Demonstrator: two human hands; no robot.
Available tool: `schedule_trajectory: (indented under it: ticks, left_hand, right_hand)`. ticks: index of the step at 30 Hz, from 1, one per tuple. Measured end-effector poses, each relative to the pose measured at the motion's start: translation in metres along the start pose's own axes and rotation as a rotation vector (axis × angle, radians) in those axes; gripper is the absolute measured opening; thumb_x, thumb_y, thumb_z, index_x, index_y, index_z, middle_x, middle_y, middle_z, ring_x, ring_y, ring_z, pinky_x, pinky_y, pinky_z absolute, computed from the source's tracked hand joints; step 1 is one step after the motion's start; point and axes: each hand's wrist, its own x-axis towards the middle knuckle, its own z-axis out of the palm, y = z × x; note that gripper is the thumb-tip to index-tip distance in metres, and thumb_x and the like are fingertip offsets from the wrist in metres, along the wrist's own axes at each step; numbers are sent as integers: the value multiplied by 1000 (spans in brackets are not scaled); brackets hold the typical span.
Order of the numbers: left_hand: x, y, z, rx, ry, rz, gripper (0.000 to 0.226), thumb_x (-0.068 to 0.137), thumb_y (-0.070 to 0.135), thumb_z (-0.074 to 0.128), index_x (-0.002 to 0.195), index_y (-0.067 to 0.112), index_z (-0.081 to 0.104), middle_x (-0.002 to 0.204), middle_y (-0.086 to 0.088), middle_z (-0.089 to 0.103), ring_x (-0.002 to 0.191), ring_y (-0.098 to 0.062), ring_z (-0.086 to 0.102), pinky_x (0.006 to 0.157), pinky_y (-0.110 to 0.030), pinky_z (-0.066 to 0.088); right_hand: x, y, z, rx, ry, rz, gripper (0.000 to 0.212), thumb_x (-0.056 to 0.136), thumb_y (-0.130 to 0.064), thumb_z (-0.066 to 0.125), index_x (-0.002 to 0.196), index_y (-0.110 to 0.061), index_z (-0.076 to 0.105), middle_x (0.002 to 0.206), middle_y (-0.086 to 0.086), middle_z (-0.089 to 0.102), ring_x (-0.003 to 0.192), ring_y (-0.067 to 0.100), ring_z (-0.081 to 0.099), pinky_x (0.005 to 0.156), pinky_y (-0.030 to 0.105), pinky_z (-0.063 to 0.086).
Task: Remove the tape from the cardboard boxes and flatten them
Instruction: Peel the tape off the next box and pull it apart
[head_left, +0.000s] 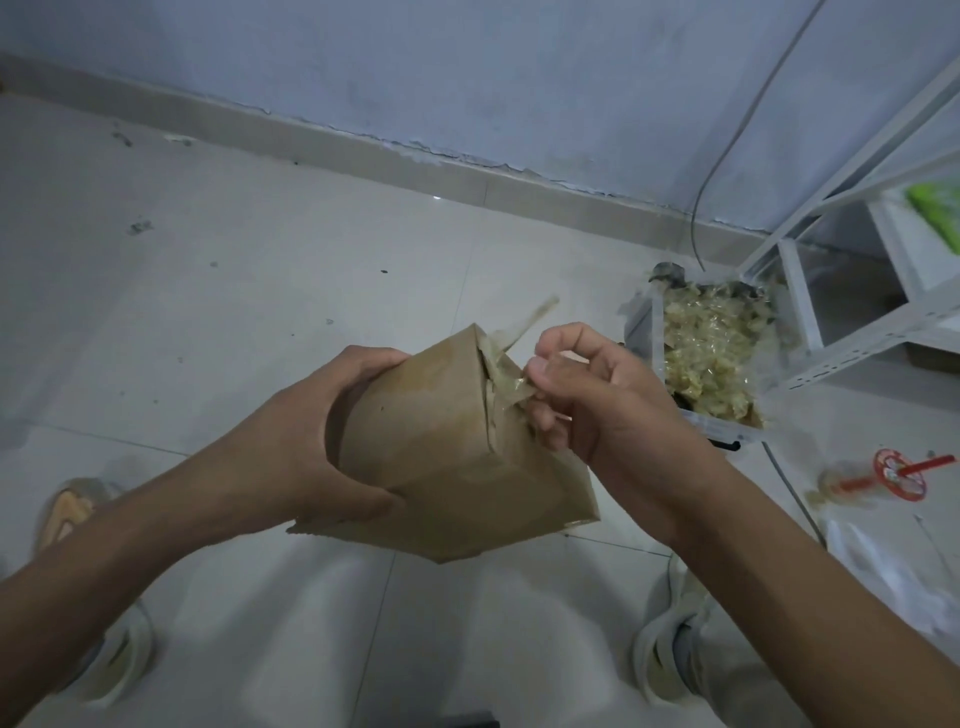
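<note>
I hold a small brown cardboard box (457, 447) in the air above the tiled floor. My left hand (332, 436) grips its left side, fingers curled over the top edge and thumb under the near face. My right hand (576, 395) pinches a strip of clear tape (506, 382) at the box's far right corner. A loose end of tape (530, 319) sticks up from that corner. The far end of the box looks crumpled where the tape lifts.
A clear bin (711, 358) full of crumpled used tape stands on the floor to the right, beside a white metal shelf rack (852, 291). A drink cup with a red straw (883, 475) lies at right. My shoes (675, 654) are below. A cable (727, 156) hangs along the wall.
</note>
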Motion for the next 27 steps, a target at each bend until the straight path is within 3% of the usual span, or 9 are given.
schedule_trajectory:
  ticks: [4,7,9,11,13,16,20,23,27]
  left_hand:
    - [0,-1,-1,-68,10,5,101,52,21,98,137,50,51,138,22,58,127,-3,58,102,-42,53]
    - [0,-3,0,-78,26,-7,103,54,15,102,136,50,52,136,23,60,124,-1,59,101,-41,55]
    - [2,-5,2,-52,36,-4,103,49,27,100,135,54,50,135,26,59,123,1,58,102,-41,55]
    - [4,-5,2,-35,47,-10,102,46,35,95,133,57,49,135,28,58,123,3,57,102,-39,54]
    - [1,-5,6,14,21,10,101,47,36,94,133,57,47,134,29,56,121,4,56,99,-36,54]
    - [6,-8,8,99,-47,-17,103,52,38,95,136,58,39,132,33,51,119,7,55,96,-33,55]
    - [24,-5,19,47,19,-87,149,27,79,88,156,36,28,155,22,38,133,1,47,102,-24,49]
    - [14,7,33,119,9,30,132,45,76,85,157,39,26,147,24,40,128,10,46,101,-25,51]
    - [3,9,33,115,87,57,107,49,71,83,143,37,42,127,25,52,112,8,55,90,-27,57]
  right_hand:
    - [-2,-1,5,225,40,-47,10,101,-5,57,97,-13,54,78,8,55,61,14,50,51,21,45]
    - [-4,-2,9,-74,66,-95,20,102,-30,60,107,-11,61,78,7,59,66,19,54,52,25,45]
    - [-5,-4,11,-355,94,-99,31,90,-43,70,107,-17,66,78,2,60,69,17,54,58,22,45]
    - [-5,-3,12,-540,104,-176,24,87,-39,82,97,-20,69,81,-1,64,71,16,57,63,18,46]
    - [-4,0,10,-672,94,-247,13,91,-30,78,87,-21,70,80,-2,69,76,20,62,67,24,48]
    - [-1,8,5,-630,61,-252,15,98,-18,72,82,-17,69,71,-5,65,68,15,57,64,30,47]
    - [0,24,12,-590,-34,-224,16,100,-20,68,84,-16,65,67,-11,59,64,11,53,61,35,45]
    - [3,33,18,-690,-76,-258,14,98,-24,66,85,-19,65,70,-15,61,66,7,56,64,32,45]
    - [5,31,18,-646,-99,-226,14,99,-20,68,86,-14,68,71,-10,64,68,10,60,65,31,50]
